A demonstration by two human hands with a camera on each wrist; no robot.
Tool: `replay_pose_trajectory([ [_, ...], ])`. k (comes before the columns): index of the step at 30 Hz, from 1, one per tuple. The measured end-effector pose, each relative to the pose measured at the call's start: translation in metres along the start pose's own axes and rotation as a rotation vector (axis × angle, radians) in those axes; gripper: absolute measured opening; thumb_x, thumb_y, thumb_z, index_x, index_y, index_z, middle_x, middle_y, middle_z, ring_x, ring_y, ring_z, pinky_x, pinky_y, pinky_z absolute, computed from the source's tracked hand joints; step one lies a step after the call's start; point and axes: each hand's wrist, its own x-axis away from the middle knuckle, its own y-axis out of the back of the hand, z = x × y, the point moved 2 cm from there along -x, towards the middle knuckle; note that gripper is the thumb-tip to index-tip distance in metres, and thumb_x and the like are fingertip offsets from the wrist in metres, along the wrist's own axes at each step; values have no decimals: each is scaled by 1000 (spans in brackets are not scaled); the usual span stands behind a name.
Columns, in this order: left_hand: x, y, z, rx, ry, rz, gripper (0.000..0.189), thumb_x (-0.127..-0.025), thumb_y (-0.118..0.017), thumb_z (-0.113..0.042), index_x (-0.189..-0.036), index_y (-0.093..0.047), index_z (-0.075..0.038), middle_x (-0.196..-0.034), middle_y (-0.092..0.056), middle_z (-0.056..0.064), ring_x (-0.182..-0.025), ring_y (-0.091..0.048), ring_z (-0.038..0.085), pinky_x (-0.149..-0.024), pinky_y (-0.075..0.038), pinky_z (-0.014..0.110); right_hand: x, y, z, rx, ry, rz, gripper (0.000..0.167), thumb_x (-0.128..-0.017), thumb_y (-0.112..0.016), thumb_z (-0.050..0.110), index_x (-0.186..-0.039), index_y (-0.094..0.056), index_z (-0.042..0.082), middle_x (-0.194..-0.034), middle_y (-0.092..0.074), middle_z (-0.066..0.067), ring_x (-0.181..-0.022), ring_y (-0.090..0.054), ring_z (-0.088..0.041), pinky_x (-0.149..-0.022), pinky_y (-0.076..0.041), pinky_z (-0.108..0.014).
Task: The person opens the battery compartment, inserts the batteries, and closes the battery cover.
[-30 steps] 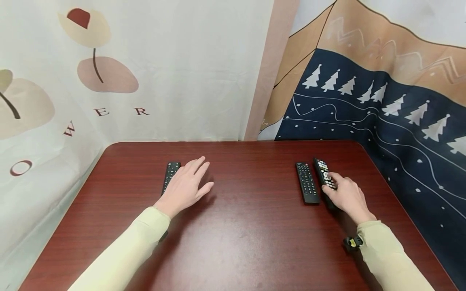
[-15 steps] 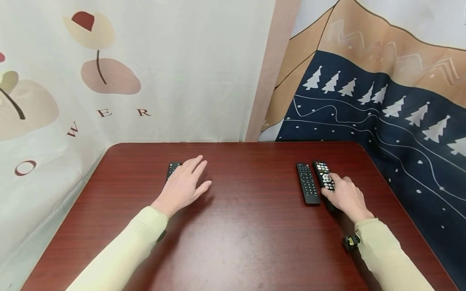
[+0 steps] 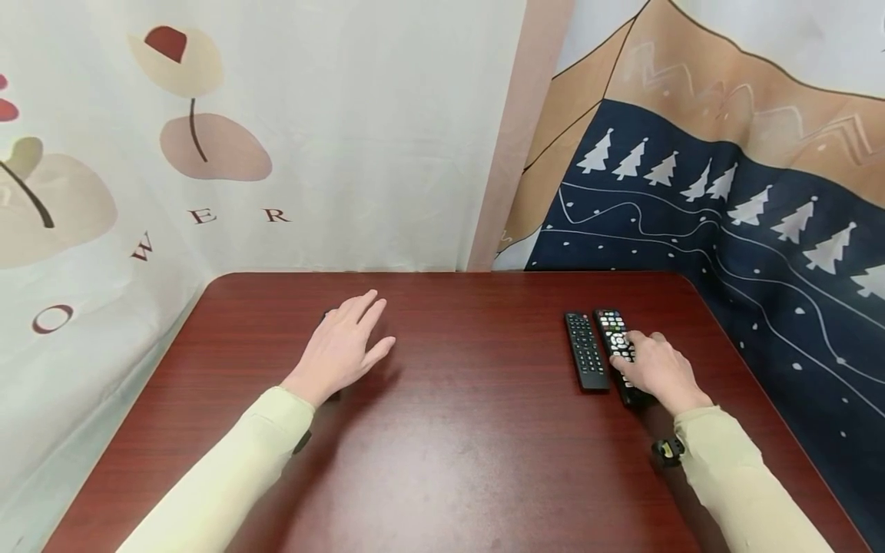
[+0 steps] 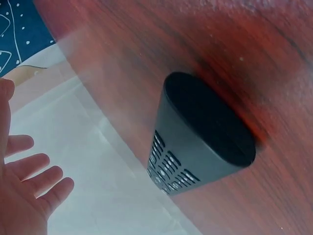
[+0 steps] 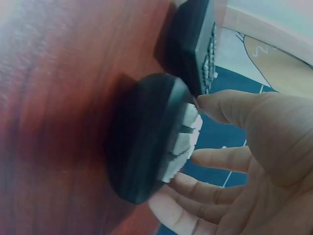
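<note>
In the head view, my left hand (image 3: 337, 346) hovers with spread fingers above a black remote control. It hides most of that remote, whose end and buttons show in the left wrist view as the remote control (image 4: 208, 122) lying on the table. At the right, my right hand (image 3: 660, 370) holds a second black remote control (image 3: 612, 324) with pale buttons, thumb at its left edge and fingers over and along its other side. In the right wrist view this remote's dark end (image 5: 144, 142) lies low at the table surface. Close to its left is a third, slimmer remote (image 3: 586, 355).
All the remotes are on a reddish-brown wooden table (image 3: 456, 445). Behind it hangs a pale curtain (image 3: 387, 153) with flower prints and letters. A navy and tan cloth (image 3: 760, 253) with white trees borders the right side.
The remote in my right hand has turned to lie flatter beside the slim one, its buttons facing up more. My left hand has shifted slightly left, covering more of its remote.
</note>
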Motion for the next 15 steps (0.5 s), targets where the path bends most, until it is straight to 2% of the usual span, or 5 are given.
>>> replay_pose_trajectory([
  [3, -1, 0, 2, -5, 1, -3, 65, -97, -68, -36, -145, -52, 5, -152, -49, 25, -134, -52, 43, -104, -46, 60, -1, 4, 2, 7, 21, -37, 65, -97, -65, 29, -142, -46, -14, -122, -48, -41, -98, -58, -49, -83, -52, -64],
  [6, -3, 0, 4, -6, 3, -7, 64, -98, -68, -36, -145, -53, 5, -151, -50, 25, -134, -51, 44, -106, -45, 60, 0, 6, 6, 5, 77, -115, 62, -96, -67, 27, -138, -50, -15, -119, -50, -40, -97, -60, -51, -81, -53, -65],
  [15, -5, 0, 11, -23, 6, -32, 63, -98, -67, -36, -144, -53, 5, -150, -50, 25, -133, -51, 45, -107, -44, 59, -1, 8, 28, -62, 236, -325, 49, -98, -66, 21, -136, -58, -8, -128, -54, -34, -115, -53, -52, -91, -51, -67],
])
